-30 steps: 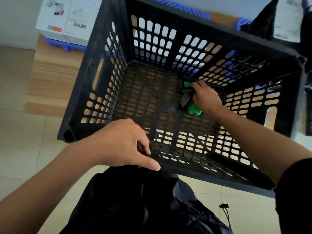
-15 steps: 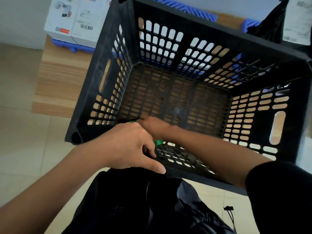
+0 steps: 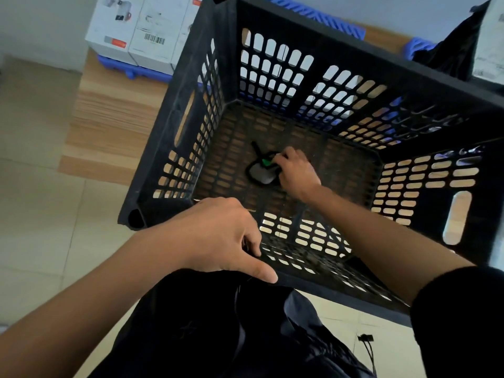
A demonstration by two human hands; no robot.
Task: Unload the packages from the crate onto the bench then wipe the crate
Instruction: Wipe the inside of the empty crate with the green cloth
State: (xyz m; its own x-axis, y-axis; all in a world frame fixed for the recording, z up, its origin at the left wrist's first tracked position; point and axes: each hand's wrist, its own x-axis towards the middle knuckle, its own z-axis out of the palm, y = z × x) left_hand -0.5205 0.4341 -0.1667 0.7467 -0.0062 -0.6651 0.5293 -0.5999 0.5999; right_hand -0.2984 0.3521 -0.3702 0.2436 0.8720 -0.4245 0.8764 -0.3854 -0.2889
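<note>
A black slotted plastic crate (image 3: 174,126) stands on the wooden bench (image 3: 114,118), with no packages inside. My right hand (image 3: 296,171) reaches down to the middle of the crate floor and grips a grey and green cloth (image 3: 263,173) pressed against it. My left hand (image 3: 218,236) holds the crate's near rim, fingers curled over the edge and thumb lying along the outside.
White boxed packages (image 3: 136,31) sit on a blue tray (image 3: 131,68) at the bench's far left. A black bag (image 3: 452,50) and another white package lie at the far right. Pale floor tiles (image 3: 35,200) are to the left; my dark trousers fill the bottom.
My right hand with the cloth swept from the far right of the crate floor to the near left corner, then out to the middle. The left hand stayed on the rim.
</note>
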